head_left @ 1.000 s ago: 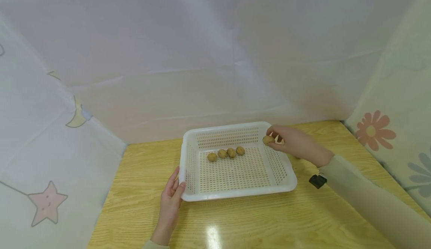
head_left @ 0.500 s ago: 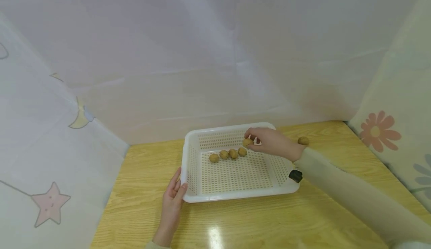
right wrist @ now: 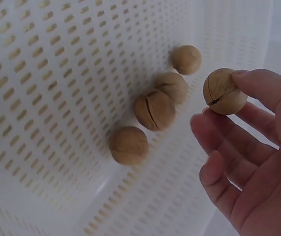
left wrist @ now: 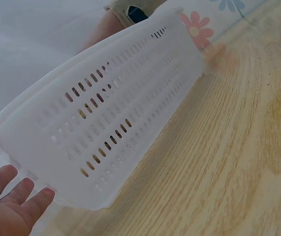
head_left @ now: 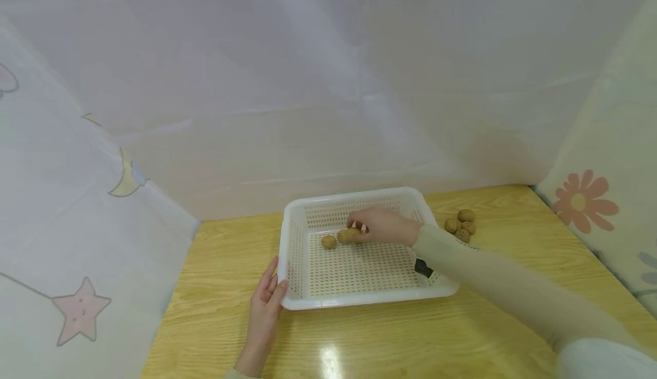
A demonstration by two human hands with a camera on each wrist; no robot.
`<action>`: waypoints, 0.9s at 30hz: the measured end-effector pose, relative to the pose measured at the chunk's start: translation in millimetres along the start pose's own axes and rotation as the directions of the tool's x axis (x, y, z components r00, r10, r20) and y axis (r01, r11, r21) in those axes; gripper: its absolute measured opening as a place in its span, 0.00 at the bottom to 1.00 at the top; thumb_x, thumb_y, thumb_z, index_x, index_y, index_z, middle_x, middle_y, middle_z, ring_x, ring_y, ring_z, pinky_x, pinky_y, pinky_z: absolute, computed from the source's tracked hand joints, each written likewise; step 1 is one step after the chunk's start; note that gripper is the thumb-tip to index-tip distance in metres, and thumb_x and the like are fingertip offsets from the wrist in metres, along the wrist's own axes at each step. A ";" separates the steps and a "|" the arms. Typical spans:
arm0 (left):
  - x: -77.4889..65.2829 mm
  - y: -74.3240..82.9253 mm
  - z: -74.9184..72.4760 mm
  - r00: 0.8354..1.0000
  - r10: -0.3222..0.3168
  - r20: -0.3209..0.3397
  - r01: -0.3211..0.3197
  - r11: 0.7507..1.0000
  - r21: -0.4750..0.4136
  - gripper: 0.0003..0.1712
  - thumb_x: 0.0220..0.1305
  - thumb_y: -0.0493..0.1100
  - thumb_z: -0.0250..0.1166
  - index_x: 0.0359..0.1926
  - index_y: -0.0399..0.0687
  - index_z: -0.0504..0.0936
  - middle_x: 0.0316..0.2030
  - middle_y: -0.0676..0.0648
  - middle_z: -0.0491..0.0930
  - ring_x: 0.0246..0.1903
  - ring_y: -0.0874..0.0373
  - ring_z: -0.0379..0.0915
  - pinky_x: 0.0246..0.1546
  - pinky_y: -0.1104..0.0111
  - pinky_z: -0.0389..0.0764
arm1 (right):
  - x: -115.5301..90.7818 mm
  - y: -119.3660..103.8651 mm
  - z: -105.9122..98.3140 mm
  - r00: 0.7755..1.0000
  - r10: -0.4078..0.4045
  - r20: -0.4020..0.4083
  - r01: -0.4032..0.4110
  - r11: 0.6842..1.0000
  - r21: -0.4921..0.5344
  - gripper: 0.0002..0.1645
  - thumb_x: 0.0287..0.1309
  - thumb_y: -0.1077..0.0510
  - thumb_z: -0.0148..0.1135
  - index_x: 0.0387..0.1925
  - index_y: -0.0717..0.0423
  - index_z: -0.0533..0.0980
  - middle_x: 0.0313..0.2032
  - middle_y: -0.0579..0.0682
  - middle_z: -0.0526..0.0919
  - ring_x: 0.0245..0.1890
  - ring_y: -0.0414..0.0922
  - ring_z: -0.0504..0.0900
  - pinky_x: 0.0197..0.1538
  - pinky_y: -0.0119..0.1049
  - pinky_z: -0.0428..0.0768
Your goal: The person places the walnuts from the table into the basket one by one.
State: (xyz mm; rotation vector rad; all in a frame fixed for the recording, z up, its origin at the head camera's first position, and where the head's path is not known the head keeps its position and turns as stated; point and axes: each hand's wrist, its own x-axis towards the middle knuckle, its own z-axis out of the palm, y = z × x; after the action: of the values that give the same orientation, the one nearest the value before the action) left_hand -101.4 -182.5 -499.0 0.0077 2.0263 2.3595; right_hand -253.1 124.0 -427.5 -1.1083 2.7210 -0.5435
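A white plastic basket (head_left: 380, 301) with slotted walls stands on the wooden table. My left hand (head_left: 264, 310) holds its left side, thumb over the rim and fingers against the outer wall; the left wrist view shows those fingertips (left wrist: 42, 194) at the wall. Inside the basket, my right hand (head_left: 385, 226) pinches a walnut (right wrist: 224, 92) between thumb and fingers. Several other walnuts (right wrist: 153, 109) lie in a row on the basket floor, just below the held one. In the head view the right hand covers part of this row, and one walnut (head_left: 329, 241) shows at its left end.
On the table (head_left: 215, 288), right of the basket, several more walnuts (head_left: 466, 215) lie in a cluster beyond the right sleeve (head_left: 493, 270). A pale backdrop (head_left: 328, 111) rises behind the table, and printed cloth with flowers (head_left: 585, 202) hangs at the right.
My right hand has carried the walnut leftward from the basket's right rim and lowered it to the row inside. The walnut cluster on the table has come into view. The left hand keeps its hold.
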 end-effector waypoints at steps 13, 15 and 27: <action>-0.1 -0.8 0.6 1.000 -0.010 -0.005 0.010 1.000 -0.003 0.37 0.80 0.42 0.57 0.83 0.46 0.53 0.77 0.39 0.61 0.71 0.42 0.66 0.64 0.55 0.79 | 26.7 1.1 44.7 0.993 -0.040 0.109 0.047 0.997 -0.065 0.10 0.65 0.52 0.72 0.43 0.50 0.83 0.27 0.37 0.77 0.26 0.35 0.71 0.31 0.30 0.75; -0.2 -1.3 0.7 1.000 -0.009 -0.003 0.009 1.000 -0.005 0.37 0.80 0.42 0.57 0.83 0.46 0.53 0.77 0.39 0.61 0.71 0.42 0.66 0.64 0.55 0.79 | 28.0 2.0 49.1 0.993 -0.045 0.110 0.055 0.994 -0.090 0.09 0.64 0.52 0.72 0.42 0.49 0.82 0.25 0.36 0.75 0.25 0.35 0.69 0.28 0.29 0.71; 0.0 -1.2 -0.5 1.000 0.013 0.013 -0.013 1.000 0.008 0.37 0.81 0.42 0.55 0.83 0.44 0.51 0.77 0.39 0.61 0.71 0.41 0.65 0.64 0.58 0.78 | 17.3 -4.1 35.3 0.993 -0.010 0.114 0.012 1.000 -0.014 0.09 0.68 0.51 0.70 0.44 0.50 0.83 0.30 0.39 0.82 0.30 0.37 0.75 0.35 0.34 0.78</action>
State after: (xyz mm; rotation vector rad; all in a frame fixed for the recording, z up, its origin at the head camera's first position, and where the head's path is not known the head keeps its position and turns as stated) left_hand -101.4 -182.8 -500.2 0.0368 2.0360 2.3525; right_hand -253.2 99.5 -458.6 -1.1226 2.6271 -0.4483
